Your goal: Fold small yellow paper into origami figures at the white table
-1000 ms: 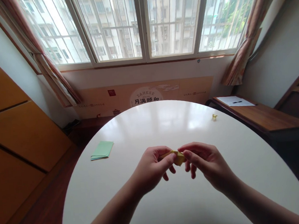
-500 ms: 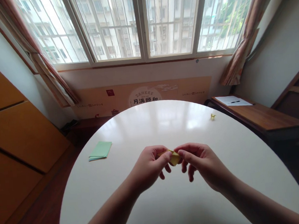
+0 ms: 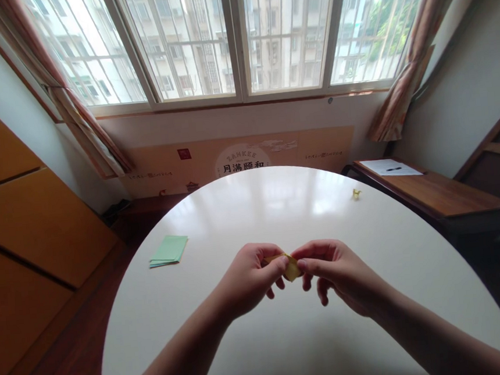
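A small folded piece of yellow paper is held above the middle of the white round table. My left hand pinches its left side between thumb and forefinger. From the other side, my right hand grips the paper's right edge with thumb and forefinger, its other fingers curled loosely below. The fingers cover part of the paper, so its full shape is hidden.
Green paper sheets lie stacked on the table's left. A small yellow folded paper figure stands at the back right. Beyond the right edge, a wooden desk bears a white sheet and a pen.
The yellow paper has tilted slightly, showing a different face between my fingers. My right hand's lower fingers have shifted a little; both hands stay in nearly the same place.
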A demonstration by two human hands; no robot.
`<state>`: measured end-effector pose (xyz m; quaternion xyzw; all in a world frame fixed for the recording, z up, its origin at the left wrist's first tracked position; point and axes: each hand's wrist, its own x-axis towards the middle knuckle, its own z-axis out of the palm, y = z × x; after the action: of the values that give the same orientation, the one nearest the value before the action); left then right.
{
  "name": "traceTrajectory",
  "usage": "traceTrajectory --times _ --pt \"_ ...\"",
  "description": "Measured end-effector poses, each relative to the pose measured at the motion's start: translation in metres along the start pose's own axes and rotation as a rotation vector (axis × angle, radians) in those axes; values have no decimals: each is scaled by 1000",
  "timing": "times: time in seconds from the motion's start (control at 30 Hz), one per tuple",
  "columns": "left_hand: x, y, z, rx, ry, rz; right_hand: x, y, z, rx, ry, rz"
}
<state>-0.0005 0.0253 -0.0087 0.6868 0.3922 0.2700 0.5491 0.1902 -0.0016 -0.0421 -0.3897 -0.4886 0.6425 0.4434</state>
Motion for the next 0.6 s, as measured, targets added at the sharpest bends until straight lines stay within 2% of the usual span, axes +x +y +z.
traceTrajectory --times 0.23,0.6 --pt "0 -2 -4 -5 -4 -8 1 -4 -1 67 -37 35" --pt "3 -6 -11 -47 -119 -91 -1 -1 0 3 -67 33"
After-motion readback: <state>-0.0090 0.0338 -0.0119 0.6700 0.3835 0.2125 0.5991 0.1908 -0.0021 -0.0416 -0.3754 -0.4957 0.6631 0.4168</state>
